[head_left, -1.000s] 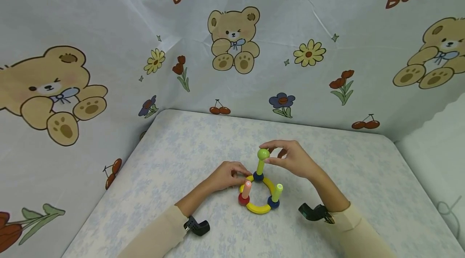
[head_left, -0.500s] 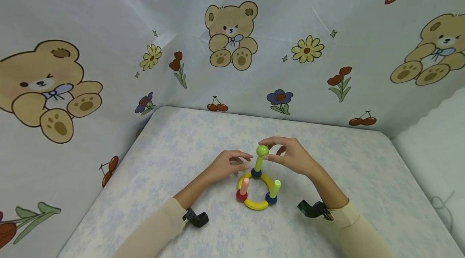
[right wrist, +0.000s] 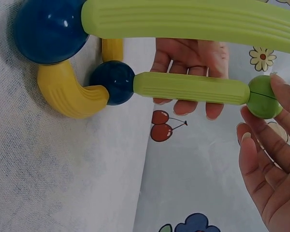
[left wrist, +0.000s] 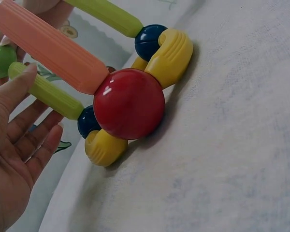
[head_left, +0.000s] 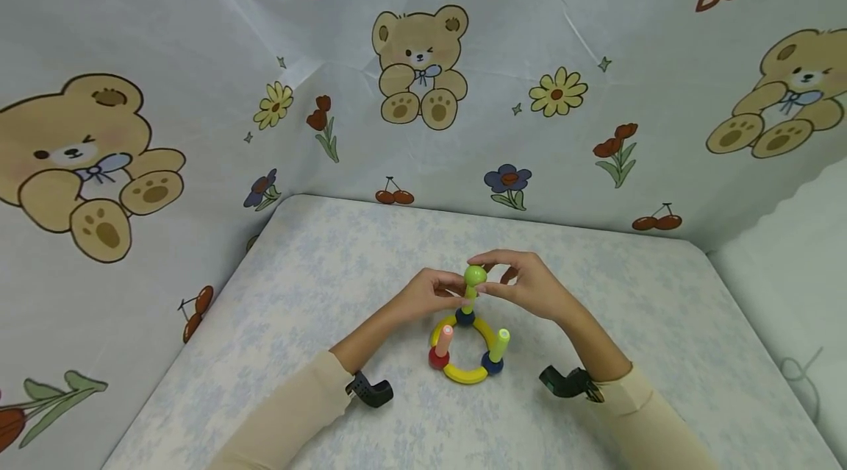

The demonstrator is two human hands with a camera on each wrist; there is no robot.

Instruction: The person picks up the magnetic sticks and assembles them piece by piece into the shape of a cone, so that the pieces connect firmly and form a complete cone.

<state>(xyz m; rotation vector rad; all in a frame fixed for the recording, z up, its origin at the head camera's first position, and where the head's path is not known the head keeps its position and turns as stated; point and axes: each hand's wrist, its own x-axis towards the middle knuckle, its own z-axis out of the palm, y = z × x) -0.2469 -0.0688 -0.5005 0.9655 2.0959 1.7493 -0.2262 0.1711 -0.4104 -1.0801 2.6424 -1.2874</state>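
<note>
A toy of yellow curved pieces (head_left: 465, 376), joined into a ring by a red ball (left wrist: 130, 104) and two dark blue balls, lies on the table. A salmon rod (left wrist: 53, 43) rises from the red ball, and a green rod (head_left: 501, 345) from the right blue ball. On the far blue ball (right wrist: 113, 82) stands another green rod (right wrist: 193, 88), topped by a green ball (head_left: 475, 276). My right hand (head_left: 532, 286) pinches that green ball between thumb and fingers. My left hand (head_left: 426, 293) is beside the far rod, fingers fairly straight; whether it touches is unclear.
The toy rests on a pale, blue-patterned tabletop (head_left: 344, 257). Behind and to the left hangs a white bear-print cloth (head_left: 423, 161). A thin cable (head_left: 803, 374) lies past the table's right edge. Each wrist carries a small black camera (head_left: 373, 390).
My left hand has left the ring's left side and risen to the far green rod. The right hand stays at the green ball. The head view has shifted slightly.
</note>
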